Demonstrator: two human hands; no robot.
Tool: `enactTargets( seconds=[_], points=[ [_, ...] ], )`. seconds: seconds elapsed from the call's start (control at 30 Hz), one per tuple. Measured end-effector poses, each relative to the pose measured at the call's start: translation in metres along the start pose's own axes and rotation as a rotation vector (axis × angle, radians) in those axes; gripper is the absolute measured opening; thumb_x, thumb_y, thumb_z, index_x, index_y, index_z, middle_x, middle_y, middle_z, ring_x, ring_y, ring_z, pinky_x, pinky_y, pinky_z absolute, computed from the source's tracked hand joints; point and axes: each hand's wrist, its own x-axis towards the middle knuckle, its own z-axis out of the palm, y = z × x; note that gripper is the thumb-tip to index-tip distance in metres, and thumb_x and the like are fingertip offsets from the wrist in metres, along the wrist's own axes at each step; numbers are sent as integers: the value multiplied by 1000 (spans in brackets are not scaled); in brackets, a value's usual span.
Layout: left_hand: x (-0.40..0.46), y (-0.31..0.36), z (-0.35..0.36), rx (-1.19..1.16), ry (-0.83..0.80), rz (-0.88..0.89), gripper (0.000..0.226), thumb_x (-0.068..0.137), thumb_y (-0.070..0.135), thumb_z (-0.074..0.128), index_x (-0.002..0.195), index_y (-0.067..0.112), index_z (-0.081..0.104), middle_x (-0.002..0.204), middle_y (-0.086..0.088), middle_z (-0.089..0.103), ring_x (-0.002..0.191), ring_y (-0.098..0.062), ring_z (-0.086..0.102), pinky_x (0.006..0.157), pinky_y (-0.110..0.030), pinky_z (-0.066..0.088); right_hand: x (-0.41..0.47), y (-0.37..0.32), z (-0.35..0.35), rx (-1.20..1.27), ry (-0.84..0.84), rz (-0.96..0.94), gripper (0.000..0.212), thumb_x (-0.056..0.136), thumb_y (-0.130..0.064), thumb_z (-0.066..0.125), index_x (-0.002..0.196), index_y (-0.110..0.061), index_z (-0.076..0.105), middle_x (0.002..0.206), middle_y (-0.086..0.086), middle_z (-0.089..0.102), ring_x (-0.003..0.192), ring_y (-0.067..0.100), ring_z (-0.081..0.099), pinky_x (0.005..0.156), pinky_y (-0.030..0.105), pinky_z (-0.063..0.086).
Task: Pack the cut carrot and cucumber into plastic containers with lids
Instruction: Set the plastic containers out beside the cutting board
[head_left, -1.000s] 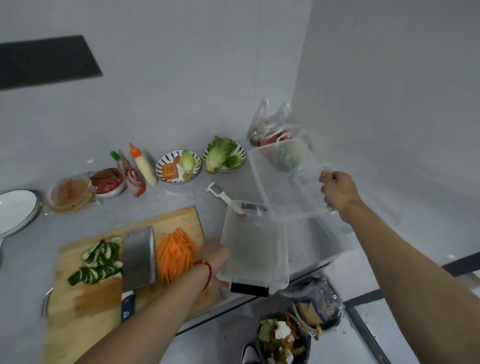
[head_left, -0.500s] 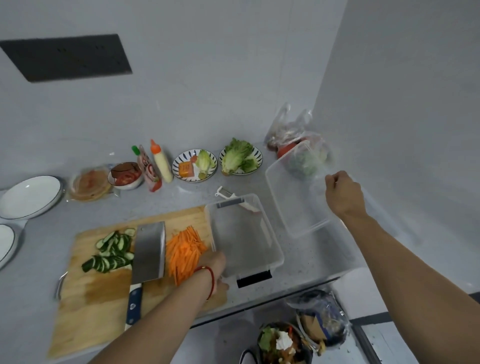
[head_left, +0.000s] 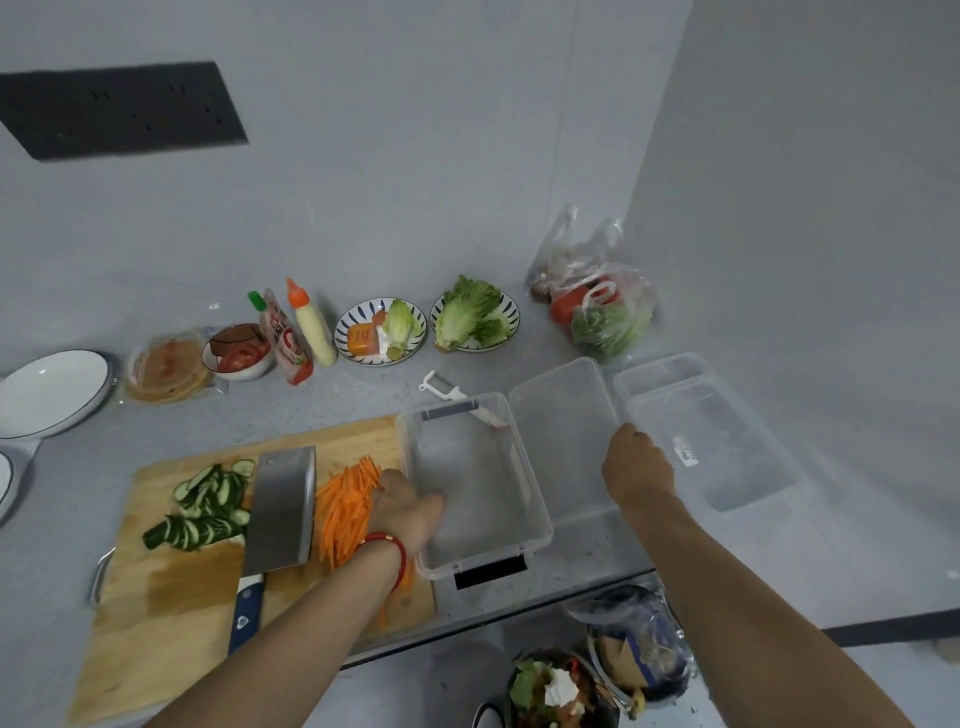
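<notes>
Now the lid (head_left: 563, 441) lies flat (right hand (head_left: 638, 463) on it).

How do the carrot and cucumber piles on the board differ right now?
The carrot is orange, cut into thin sticks; the cucumber is dark green, cut into slices. The carrot lies right of the cleaver under the left hand; the cucumber lies left of it, untouched. Both are still on the board, unpacked.

My left hand (head_left: 402, 506) grips the near wall of the clear container (head_left: 475, 483), just beside the carrot strips (head_left: 345, 501) on the wooden board (head_left: 171, 603). My right hand (head_left: 638, 465) holds the lid (head_left: 563, 431) by its edge (its far end lies flat on the counter). The cleaver (head_left: 283, 512) lies between carrot and cucumber slices (head_left: 205, 506).
</notes>
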Motion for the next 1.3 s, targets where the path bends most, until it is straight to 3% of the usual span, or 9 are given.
enactTargets(
  seconds=[0.13,0.3,0.47,0.63,0.8,0.9,1.07,1.2,1.3],
  points=[
    [2,5,2,23,7,22,77,85,31,62,147,5,25,148,-20,39,134,-36,42,110,-44,41,-2,7,16,-15,-122,-5,55,105,-6,42,154,8,22,153,27,41,137,39,50,108,42,45],
    [2,6,3,60,21,30,74,88,31,61,147,5,24,149,-20,36,135,-36,42,110,-40,41,-4,11,19,-6,-194,-70,47,102,-9,48,148,0,39,148,21,46,134,38,50,108,46,45],
    [-5,10,3,176,110,150,66,85,24,59,144,10,32,145,-19,35,134,-37,37,111,-43,37,-8,17,3,-2,242,-227,34,92,-3,57,126,-2,61,127,21,60,115,42,59,90,51,54],
    [-14,32,18,243,110,606,42,85,13,59,126,18,57,136,-2,48,134,-21,38,106,-19,27,-4,39,-3,-210,-1,119,69,105,-11,42,163,-7,4,169,27,3,156,45,2,122,66,17],
    [-16,52,34,245,10,638,39,85,12,58,123,20,59,131,-5,54,125,-22,47,96,-20,31,-18,43,0,-320,125,12,53,106,0,25,158,6,14,161,35,25,150,49,24,119,67,24],
    [-17,50,37,247,1,669,37,84,9,57,120,20,59,128,-5,56,123,-23,48,100,-25,34,-24,41,-26,-256,367,-95,49,99,8,30,147,12,39,145,38,49,130,51,51,109,63,40],
    [-11,46,34,155,29,674,32,85,5,57,113,18,62,119,-1,62,116,-21,55,98,-25,39,-36,1,-82,-81,784,-407,42,83,9,56,123,9,65,101,24,75,80,37,74,58,40,59],
    [-8,44,26,-40,83,571,26,83,3,57,95,25,64,99,11,64,102,-14,61,84,-19,41,-32,-34,-95,223,617,-456,67,85,12,58,148,-5,47,109,21,70,82,44,69,58,44,53],
    [-3,46,15,-310,-7,355,24,83,2,55,89,20,70,99,2,71,102,-23,65,88,-37,55,-11,-40,-75,298,418,-338,45,93,5,55,137,-5,51,117,22,65,102,45,66,80,49,53]
  ],
)
